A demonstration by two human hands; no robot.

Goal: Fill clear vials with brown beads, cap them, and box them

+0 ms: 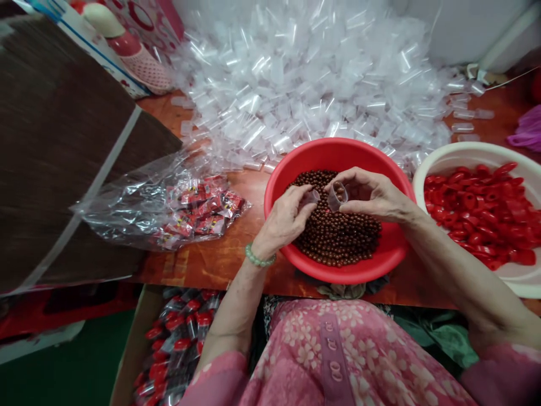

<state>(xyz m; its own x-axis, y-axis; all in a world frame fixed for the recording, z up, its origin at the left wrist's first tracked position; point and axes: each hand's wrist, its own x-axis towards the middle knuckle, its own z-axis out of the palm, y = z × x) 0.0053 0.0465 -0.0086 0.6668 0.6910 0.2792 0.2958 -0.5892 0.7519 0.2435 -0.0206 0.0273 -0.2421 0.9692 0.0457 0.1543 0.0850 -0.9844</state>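
A red basin (338, 274) holds a heap of small round brown balls (338, 239). Over its left part, my left hand (291, 217) is closed on a small clear plastic cup (311, 197), tilted on its side. My right hand (372, 194), over the middle of the basin, grips another clear cup (338, 196) between thumb and fingers, with a few brown balls inside. The mouths of both cups are close together but apart. A green bead bracelet (259, 257) circles my left wrist.
Many clear cups (270, 84) are piled behind the basin. A white basin (477, 148) of red caps (482, 208) stands right. At left lie a plastic bag (127, 203) of red packets (203, 203) and a brown box (76, 129). Below, a carton (135, 338) holds red-capped containers (177, 344).
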